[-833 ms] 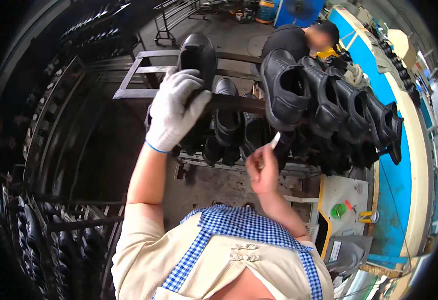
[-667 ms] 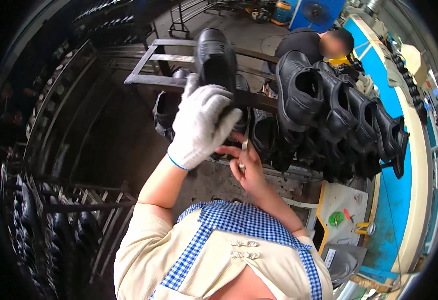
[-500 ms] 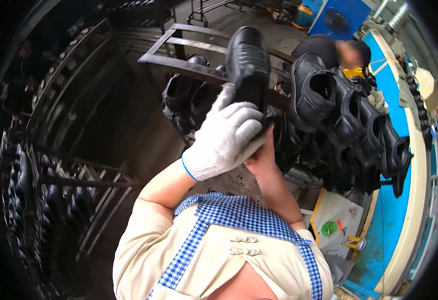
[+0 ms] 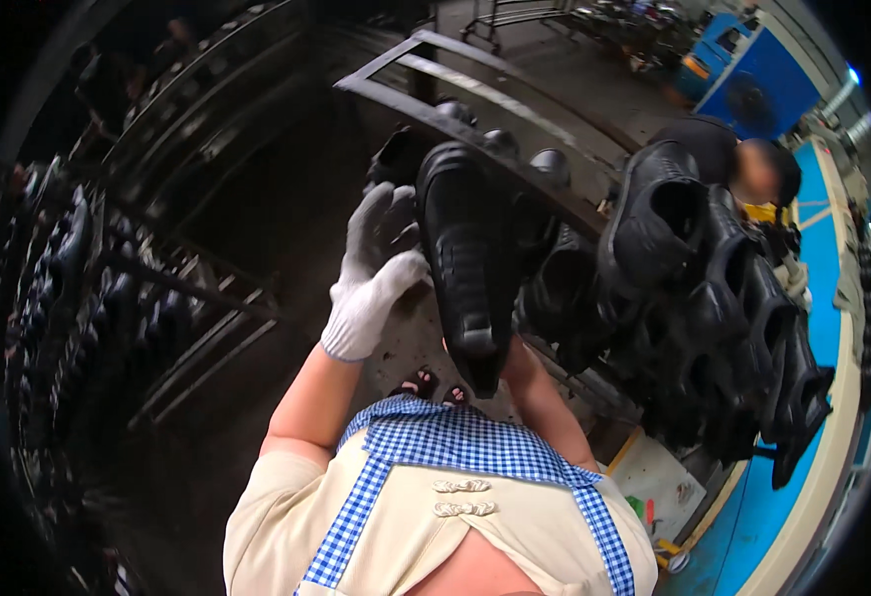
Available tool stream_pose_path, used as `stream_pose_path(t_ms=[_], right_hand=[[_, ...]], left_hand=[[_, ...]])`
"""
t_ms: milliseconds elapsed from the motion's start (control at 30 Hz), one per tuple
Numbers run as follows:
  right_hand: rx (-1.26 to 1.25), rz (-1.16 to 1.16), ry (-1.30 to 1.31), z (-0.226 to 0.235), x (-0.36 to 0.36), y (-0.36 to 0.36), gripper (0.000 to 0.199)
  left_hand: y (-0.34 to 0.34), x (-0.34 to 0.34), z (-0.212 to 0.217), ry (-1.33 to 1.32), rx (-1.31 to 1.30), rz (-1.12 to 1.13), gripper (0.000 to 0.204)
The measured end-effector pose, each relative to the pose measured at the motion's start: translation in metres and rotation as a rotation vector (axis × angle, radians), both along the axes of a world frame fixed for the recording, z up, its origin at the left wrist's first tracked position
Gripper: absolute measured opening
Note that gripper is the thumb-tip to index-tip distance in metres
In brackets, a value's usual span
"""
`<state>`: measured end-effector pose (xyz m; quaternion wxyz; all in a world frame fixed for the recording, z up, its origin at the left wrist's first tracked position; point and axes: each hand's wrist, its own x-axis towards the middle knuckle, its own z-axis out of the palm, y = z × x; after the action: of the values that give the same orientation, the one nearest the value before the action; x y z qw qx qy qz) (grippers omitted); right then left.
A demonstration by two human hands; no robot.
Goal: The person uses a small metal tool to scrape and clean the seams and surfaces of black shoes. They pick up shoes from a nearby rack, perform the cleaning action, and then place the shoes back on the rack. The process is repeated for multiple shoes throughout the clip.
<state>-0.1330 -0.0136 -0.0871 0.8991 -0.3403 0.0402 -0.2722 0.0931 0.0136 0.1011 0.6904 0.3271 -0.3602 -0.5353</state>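
My left hand (image 4: 376,268), in a white knit glove, grips the side of a black shoe (image 4: 465,258) that is held up with its sole toward me and its heel lowest. My right forearm rises under the heel, and my right hand (image 4: 515,350) is almost wholly hidden behind the shoe, so its grip cannot be made out. The shoe hangs in front of a grey metal rack bar (image 4: 485,94). To its right, a row of similar black shoes (image 4: 714,308) sits on the rack pegs.
Another person in a dark top (image 4: 724,159) stands behind the rack at the upper right. Dark shelves of shoes (image 4: 68,278) line the left. A white bench with small tools (image 4: 654,487) and blue flooring (image 4: 803,497) lie at the lower right.
The black shoe has come off the rack top and down toward me, now sole-up and close. My gloved left hand moved with it. My right hand went out of sight behind the heel.
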Motion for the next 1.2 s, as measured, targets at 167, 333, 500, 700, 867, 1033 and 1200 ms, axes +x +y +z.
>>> stream_pose_path(t_ms=[167, 333, 500, 700, 867, 1033, 1200], right_hand=[[-0.078, 0.114, 0.125, 0.016, 0.003, 0.013, 0.089], [-0.087, 0.134, 0.536, 0.002, -0.005, 0.003, 0.091], [-0.123, -0.248, 0.569, 0.041, 0.010, -0.012, 0.030], [-0.930, -0.847, 0.521, 0.137, 0.022, -0.005, 0.015], [-1.381, -0.962, 0.551, 0.191, 0.016, -0.012, 0.028], [-1.611, -0.920, 0.827, 0.210, -0.019, 0.002, 0.031], [-1.669, -0.766, 1.342, 0.210, -0.059, 0.055, 0.029]], left_hand=[[-0.002, 0.010, -0.014, -0.152, 0.160, 0.096, 0.066], [0.008, 0.012, -0.011, -0.087, 0.147, 0.052, 0.058], [0.011, 0.030, -0.007, -0.340, 0.047, 0.042, 0.059], [0.006, 0.038, 0.007, -0.547, 0.041, -0.069, 0.061], [-0.004, 0.019, -0.001, -0.596, 0.039, -0.257, 0.062], [-0.023, -0.009, -0.011, -0.681, -0.043, -0.493, 0.060], [-0.028, -0.058, -0.019, -0.755, 0.081, -0.814, 0.067]])
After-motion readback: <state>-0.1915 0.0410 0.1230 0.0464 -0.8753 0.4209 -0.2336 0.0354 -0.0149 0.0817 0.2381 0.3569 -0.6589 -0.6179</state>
